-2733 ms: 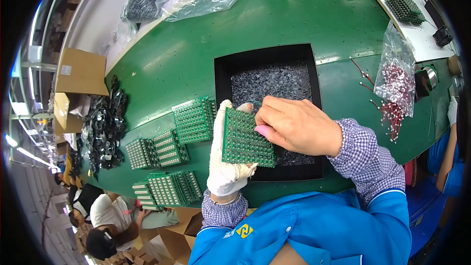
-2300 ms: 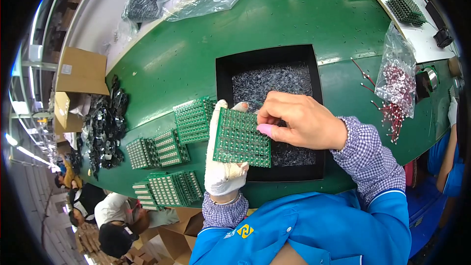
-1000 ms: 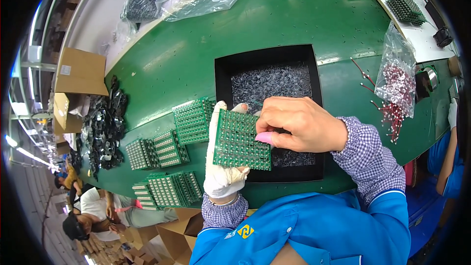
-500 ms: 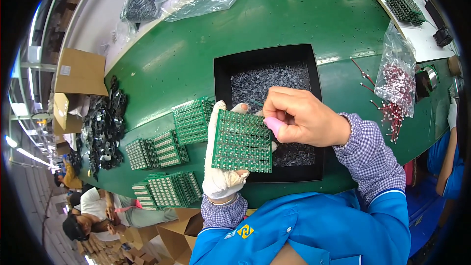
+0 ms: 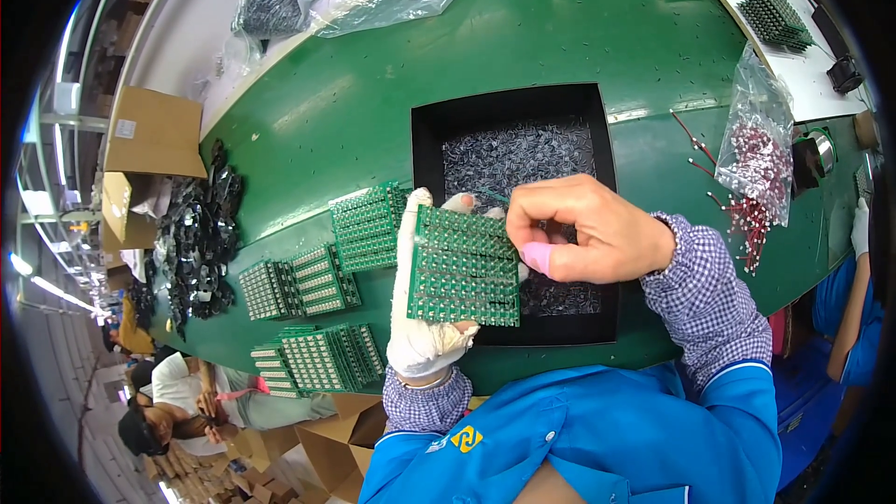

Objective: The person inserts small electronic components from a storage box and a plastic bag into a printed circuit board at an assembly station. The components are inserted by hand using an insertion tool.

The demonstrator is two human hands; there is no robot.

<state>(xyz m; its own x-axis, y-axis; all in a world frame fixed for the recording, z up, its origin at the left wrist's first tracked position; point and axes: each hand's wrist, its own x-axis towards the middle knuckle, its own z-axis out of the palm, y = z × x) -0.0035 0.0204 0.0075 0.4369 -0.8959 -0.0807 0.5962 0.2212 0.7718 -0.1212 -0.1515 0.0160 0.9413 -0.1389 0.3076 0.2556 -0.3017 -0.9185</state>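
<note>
My left hand (image 5: 422, 343), in a white glove with bare fingertips, grips a green circuit board panel (image 5: 464, 271) covered in rows of small parts. The panel is tilted up over the near left part of a black tray (image 5: 607, 224). Small dark leaded components (image 5: 513, 154) lie loose in that tray. Fingers closed in a pinch, my right hand (image 5: 597, 233) is at the panel's right edge, with a pink finger cot (image 5: 537, 258) on its thumb. Whatever sits in the pinch is hidden. A thin teal sliver shows beside these fingers.
Left of the tray stand stacks of green panels (image 5: 322, 359) and another panel group (image 5: 366, 227). Farther left are black parts (image 5: 198, 243) and a cardboard box (image 5: 159, 135). A bag of red wires (image 5: 758, 163) lies at right. Other people sit at both sides.
My right hand has shifted slightly right and down along the panel's edge, its thumb turning a little. My left hand still grips the panel in nearly the same place.
</note>
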